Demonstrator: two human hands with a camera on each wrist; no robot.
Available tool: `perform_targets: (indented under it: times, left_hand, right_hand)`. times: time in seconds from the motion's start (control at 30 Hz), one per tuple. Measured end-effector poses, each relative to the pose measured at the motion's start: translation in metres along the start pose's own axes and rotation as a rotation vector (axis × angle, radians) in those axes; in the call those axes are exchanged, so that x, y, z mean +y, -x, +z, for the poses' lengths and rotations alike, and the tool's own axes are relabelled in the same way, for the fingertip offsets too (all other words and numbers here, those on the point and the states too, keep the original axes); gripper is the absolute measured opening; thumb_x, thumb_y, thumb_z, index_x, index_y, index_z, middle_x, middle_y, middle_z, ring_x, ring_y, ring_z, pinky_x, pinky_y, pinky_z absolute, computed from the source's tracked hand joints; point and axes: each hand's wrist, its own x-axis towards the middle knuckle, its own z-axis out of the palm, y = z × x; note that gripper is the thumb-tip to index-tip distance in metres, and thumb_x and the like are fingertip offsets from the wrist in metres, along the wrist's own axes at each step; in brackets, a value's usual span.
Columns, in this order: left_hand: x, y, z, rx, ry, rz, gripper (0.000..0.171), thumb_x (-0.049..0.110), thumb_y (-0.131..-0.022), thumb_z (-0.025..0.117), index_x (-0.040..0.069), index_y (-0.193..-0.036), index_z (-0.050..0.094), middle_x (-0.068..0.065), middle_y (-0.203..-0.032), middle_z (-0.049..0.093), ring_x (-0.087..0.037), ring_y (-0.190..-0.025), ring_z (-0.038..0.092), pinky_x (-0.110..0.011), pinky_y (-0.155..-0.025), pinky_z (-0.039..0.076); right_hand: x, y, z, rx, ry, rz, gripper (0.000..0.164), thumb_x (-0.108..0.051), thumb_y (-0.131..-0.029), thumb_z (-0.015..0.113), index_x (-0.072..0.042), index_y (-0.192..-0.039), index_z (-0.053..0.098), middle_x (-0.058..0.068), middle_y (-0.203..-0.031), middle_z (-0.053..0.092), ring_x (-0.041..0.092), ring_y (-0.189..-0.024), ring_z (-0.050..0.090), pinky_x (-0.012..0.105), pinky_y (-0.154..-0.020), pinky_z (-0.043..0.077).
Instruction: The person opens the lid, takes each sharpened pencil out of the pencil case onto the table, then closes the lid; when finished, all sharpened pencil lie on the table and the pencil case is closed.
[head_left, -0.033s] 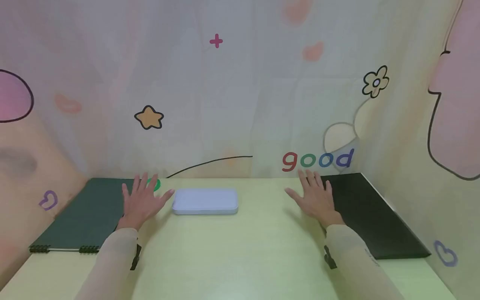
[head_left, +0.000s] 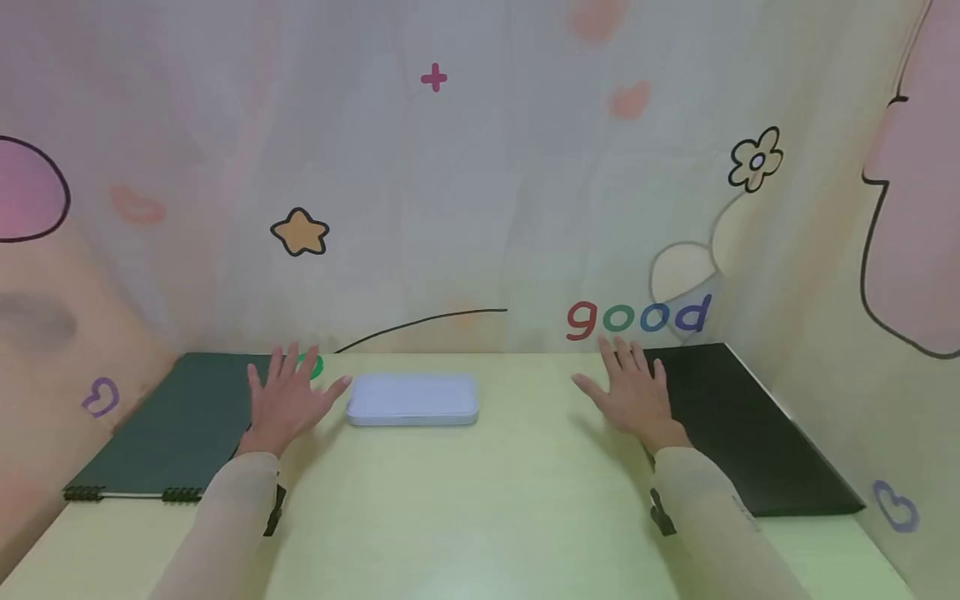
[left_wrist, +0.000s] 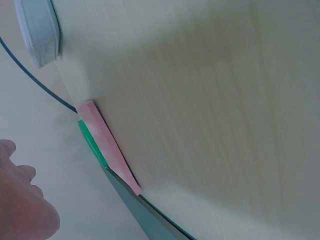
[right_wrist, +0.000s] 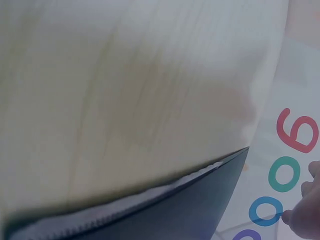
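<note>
Both hands hover over the pale table with fingers spread and nothing in them. My left hand (head_left: 288, 404) overlaps the inner edge of a dark green spiral-bound sketchbook (head_left: 161, 425); its thumb points toward a pale lavender box-like case (head_left: 412, 400) with rounded corners. Behind its fingers shows a bit of a green rounded thing (head_left: 317, 367). The left wrist view shows a pink bar-shaped thing (left_wrist: 107, 145) along the sketchbook's edge, hidden by the hand in the head view. My right hand (head_left: 633, 400) is beside a flat black-covered book (head_left: 750, 442), whose pale pages show from the side.
A printed cloth backdrop (head_left: 465, 183) with a star, a flower and the word "good" rises at the table's back edge and along both sides. The pale tabletop (head_left: 465, 508) runs between the two books. Each wrist wears a dark strap under a light sleeve.
</note>
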Motion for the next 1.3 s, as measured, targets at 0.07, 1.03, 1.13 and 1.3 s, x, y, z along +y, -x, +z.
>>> perform_targets:
  times: [0.07,1.03,1.13,1.3]
  left_hand:
    - [0.001,0.000,0.001,-0.009,0.008,0.000,0.102,0.081,-0.089,0.034,0.008,-0.159,0.019,-0.027,-0.165,0.008,-0.048,-0.152,-0.004,-0.073,-0.112,-0.013]
    - [0.014,-0.003,-0.001,-0.051,0.083,0.102,0.093,0.069,-0.091,0.050,0.009,-0.158,0.027,-0.029,-0.164,0.011,-0.048,-0.153,0.003,-0.067,-0.119,0.000]
    - [0.018,-0.002,0.001,-0.069,0.100,0.116,0.091,0.065,-0.091,0.054,0.009,-0.157,0.028,-0.027,-0.165,0.011,-0.049,-0.152,0.006,-0.069,-0.119,0.007]
    - [0.024,-0.001,0.006,-0.081,0.158,0.139,0.089,0.060,-0.089,0.061,0.009,-0.156,0.031,-0.025,-0.164,0.015,-0.050,-0.149,0.017,-0.071,-0.113,0.024]
  right_hand:
    - [0.000,0.000,0.000,-0.004,-0.004,0.002,0.093,-0.075,-0.094,0.035,-0.014,-0.161,0.013,0.021,-0.167,0.013,0.046,-0.152,0.009,0.072,-0.116,0.001]
    - [-0.031,-0.005,0.006,-0.059,-0.097,-0.140,0.094,-0.062,-0.092,0.056,-0.010,-0.160,0.017,0.020,-0.164,0.022,0.042,-0.151,0.019,0.069,-0.117,0.018]
    - [-0.036,-0.006,0.008,-0.064,-0.128,-0.163,0.098,-0.059,-0.089,0.063,-0.010,-0.160,0.017,0.021,-0.163,0.025,0.042,-0.149,0.024,0.069,-0.115,0.022]
    - [-0.044,-0.008,0.012,-0.068,-0.147,-0.167,0.098,-0.053,-0.087,0.069,-0.009,-0.160,0.018,0.019,-0.163,0.028,0.042,-0.148,0.029,0.069,-0.113,0.028]
